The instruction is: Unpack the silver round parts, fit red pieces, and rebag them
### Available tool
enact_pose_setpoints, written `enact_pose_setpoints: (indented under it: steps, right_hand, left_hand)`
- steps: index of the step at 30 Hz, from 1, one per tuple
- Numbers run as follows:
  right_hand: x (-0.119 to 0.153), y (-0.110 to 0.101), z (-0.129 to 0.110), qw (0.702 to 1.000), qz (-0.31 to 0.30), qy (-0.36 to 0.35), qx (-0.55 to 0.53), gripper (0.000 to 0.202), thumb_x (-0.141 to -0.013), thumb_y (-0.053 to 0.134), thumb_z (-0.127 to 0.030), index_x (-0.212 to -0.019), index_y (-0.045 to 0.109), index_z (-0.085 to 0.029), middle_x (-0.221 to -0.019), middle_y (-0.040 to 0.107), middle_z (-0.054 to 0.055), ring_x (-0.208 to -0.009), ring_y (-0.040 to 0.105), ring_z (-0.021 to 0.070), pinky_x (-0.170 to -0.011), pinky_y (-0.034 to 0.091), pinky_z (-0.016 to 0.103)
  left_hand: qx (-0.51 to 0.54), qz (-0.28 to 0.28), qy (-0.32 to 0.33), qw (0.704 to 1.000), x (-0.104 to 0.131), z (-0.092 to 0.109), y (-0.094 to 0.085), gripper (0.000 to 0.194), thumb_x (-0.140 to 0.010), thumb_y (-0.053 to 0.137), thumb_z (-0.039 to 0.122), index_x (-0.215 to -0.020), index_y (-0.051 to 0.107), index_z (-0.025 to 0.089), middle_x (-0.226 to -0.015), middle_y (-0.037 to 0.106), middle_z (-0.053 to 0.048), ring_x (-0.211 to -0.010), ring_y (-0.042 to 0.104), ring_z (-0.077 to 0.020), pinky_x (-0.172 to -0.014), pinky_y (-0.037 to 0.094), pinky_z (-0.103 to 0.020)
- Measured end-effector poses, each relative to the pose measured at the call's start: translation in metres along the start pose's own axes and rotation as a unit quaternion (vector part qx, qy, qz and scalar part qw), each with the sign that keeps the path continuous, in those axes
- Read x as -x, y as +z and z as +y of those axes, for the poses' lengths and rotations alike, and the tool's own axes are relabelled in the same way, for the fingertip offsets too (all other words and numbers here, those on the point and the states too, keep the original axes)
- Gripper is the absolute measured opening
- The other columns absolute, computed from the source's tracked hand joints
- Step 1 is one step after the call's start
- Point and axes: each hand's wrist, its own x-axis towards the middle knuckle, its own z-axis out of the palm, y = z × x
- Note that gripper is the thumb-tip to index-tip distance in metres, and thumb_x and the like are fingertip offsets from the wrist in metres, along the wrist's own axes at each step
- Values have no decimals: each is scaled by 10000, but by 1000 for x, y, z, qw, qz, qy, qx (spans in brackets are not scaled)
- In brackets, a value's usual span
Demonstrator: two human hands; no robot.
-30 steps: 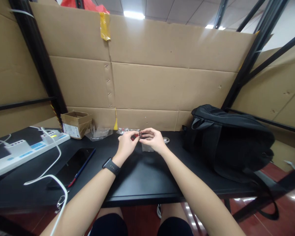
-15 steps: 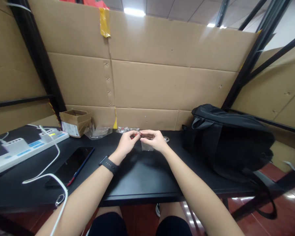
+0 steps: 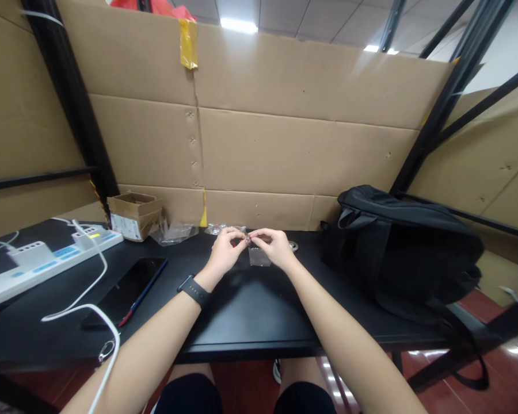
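My left hand (image 3: 228, 252), with a black watch on its wrist, and my right hand (image 3: 277, 248) meet above the middle of the black table. Their fingertips are pinched together around a tiny dark, shiny piece (image 3: 248, 239), too small to name. A bit of red shows by the left fingers. Just below the right fingers is a small clear plastic bag (image 3: 259, 257); whether it is held or lies on the table I cannot tell. Behind my left hand lies a clear packet (image 3: 216, 229) with red bits in it. A round, ring-like item (image 3: 293, 246) is partly hidden by my right hand.
An open cardboard box (image 3: 133, 215) and crumpled clear plastic (image 3: 175, 233) stand back left. A white power strip (image 3: 47, 264), a white cable (image 3: 80, 305) and a phone (image 3: 127, 293) lie on the left. A black backpack (image 3: 410, 247) fills the right. Cardboard walls (image 3: 263, 149) enclose the table.
My fingers have shifted slightly around the small piece, and the red bit by my left fingers shows less. The view has moved a little; the other things stay in place.
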Motion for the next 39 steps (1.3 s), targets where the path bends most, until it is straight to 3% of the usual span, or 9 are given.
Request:
enact_pose_setpoints:
  steps: [6, 11, 13, 20, 27, 30, 34, 36, 39]
  right_hand:
    - [0, -2, -8, 989, -10, -75, 129, 172, -928, 586, -350, -888, 666, -203, -1106, 673, 95, -996, 657, 206, -829, 547, 314]
    - [0, -2, -6, 966, -17, -133, 219, 116, -958, 521, -237, -896, 610, -197, -1169, 574, 112, -1129, 564, 215, -1004, 447, 372]
    - [1, -2, -4, 959, -24, -140, 244, 97, -959, 513, -217, -916, 599, -200, -1188, 555, 113, -1166, 530, 224, -1053, 406, 400]
    - [2, -8, 1, 938, -10, -118, 325, 89, -961, 510, -210, -966, 599, -214, -1297, 511, 109, -1227, 455, 258, -1063, 368, 463]
    - [-3, -20, -4, 939, -42, -106, 325, 109, -969, 518, -245, -987, 622, -218, -1228, 584, 85, -1145, 522, 226, -1028, 398, 412]
    - [-5, -45, 0, 929, -31, -62, 362, 186, -941, 503, -167, -1066, 635, -210, -1130, 641, 73, -1067, 572, 205, -979, 427, 368]
    - [-2, -76, 18, 876, -60, 90, 469, 309, -802, 692, -212, -1110, 679, -218, -1165, 661, 85, -1104, 589, 262, -955, 429, 412]
    - [1, -82, 28, 855, -78, 152, 490, 279, -796, 723, -287, -1070, 709, -234, -1150, 684, 81, -1109, 603, 276, -940, 427, 418]
    - [3, -80, 38, 850, -89, 192, 483, 148, -823, 705, -288, -962, 737, -250, -1031, 735, 46, -1041, 648, 237, -908, 430, 371]
  left_hand:
    - [12, -12, 20, 1000, -1, -1, 1, 160, -845, 666, 357, -874, 724, 212, -1046, 674, -67, -1014, 628, -209, -937, 486, -345]
    - [5, 7, 54, 999, 0, 12, -6, 241, -960, 499, 353, -1089, 674, 247, -1132, 677, -51, -1089, 612, -192, -982, 451, -342]
    - [-37, -7, 72, 997, 2, 18, -9, 247, -940, 547, 401, -1114, 679, 286, -1200, 666, -35, -1164, 577, -211, -1032, 409, -374]
    - [-186, -80, 37, 979, 6, 18, -7, 158, -804, 720, 415, -937, 776, 350, -1231, 669, 3, -1222, 483, -299, -1002, 345, -485]
    - [-215, -78, 36, 973, 5, 20, -10, 168, -864, 658, 427, -844, 806, 349, -1107, 692, -27, -1133, 484, -289, -936, 340, -450]
    - [-213, -74, 26, 974, 5, 19, -11, 173, -864, 656, 417, -874, 800, 321, -1099, 704, -43, -1111, 506, -292, -907, 340, -432]
    - [-204, -74, 15, 976, 5, 16, -10, 194, -889, 614, 399, -877, 780, 299, -1092, 730, -42, -1114, 545, -290, -898, 321, -419]
    - [-197, -74, 8, 978, 6, 16, -10, 193, -894, 600, 391, -886, 772, 302, -1062, 747, -33, -1089, 578, -282, -900, 314, -414]
    - [-185, -72, -9, 980, 6, 15, -9, 197, -885, 597, 412, -906, 769, 318, -992, 765, -22, -1018, 628, -281, -904, 320, -413]
